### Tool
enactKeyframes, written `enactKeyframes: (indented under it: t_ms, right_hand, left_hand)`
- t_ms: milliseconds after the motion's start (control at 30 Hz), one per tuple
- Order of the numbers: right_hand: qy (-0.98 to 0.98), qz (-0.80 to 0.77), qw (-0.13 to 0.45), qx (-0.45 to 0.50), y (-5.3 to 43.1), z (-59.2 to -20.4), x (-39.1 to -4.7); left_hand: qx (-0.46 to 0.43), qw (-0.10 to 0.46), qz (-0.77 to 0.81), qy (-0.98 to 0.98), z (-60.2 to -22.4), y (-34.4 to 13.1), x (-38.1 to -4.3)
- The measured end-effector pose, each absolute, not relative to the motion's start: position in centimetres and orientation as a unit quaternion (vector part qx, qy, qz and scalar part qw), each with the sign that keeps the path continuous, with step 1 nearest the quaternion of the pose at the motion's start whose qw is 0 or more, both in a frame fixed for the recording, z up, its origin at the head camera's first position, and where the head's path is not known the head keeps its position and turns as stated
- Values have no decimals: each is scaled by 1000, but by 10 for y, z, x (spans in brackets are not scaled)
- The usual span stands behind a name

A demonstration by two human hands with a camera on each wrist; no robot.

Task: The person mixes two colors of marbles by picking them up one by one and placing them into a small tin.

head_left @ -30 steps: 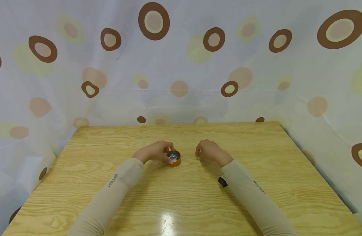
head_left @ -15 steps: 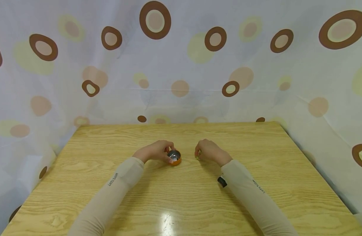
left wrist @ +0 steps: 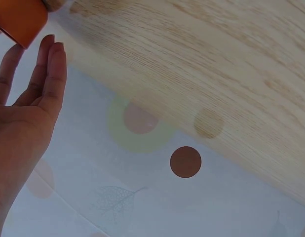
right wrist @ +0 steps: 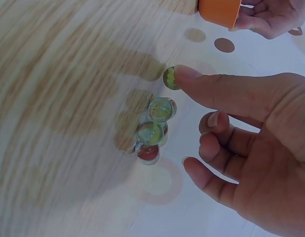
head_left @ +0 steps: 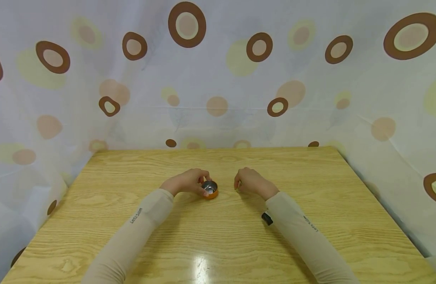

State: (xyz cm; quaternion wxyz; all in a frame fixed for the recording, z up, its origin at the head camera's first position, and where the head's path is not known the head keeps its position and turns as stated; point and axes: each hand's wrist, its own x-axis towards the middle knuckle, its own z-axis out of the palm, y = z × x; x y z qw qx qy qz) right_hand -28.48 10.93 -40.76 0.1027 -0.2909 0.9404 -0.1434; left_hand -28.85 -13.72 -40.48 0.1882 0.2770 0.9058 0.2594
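Thumb and fingers of my left hand (head_left: 189, 181) grip the side of a small orange cup (head_left: 213, 195) with a shiny metal inside. In the left wrist view only part of the orange cup (left wrist: 21, 19) shows, above the fingertips. To its right, my right hand (head_left: 251, 182) is bent down with its fingers curled close over the tabletop. The right wrist view has the thumb on a green glass marble (right wrist: 170, 79); the index finger is hidden behind the thumb. Just beside it sits a tight cluster of several clear glass marbles (right wrist: 151, 133) with green and reddish swirls.
The wooden table (head_left: 218, 236) has a glossy top that reflects light and the marbles. A white curtain (head_left: 218, 71) with brown, pink and yellow spots hangs behind and along both sides. A small black piece (head_left: 267, 219) is by the right sleeve.
The right hand has shifted very slightly left, and less of the green between its fingers shows. The left hand and the cup stay nearly still.
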Motion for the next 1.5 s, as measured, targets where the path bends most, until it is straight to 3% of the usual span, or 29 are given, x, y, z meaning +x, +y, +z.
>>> enactKeyframes:
  t_ms: [1500]
  right_hand:
    - [925,-175,16,-335,90,-400,-279]
  left_hand:
    - [275,193,262,905,-403,-136,-289]
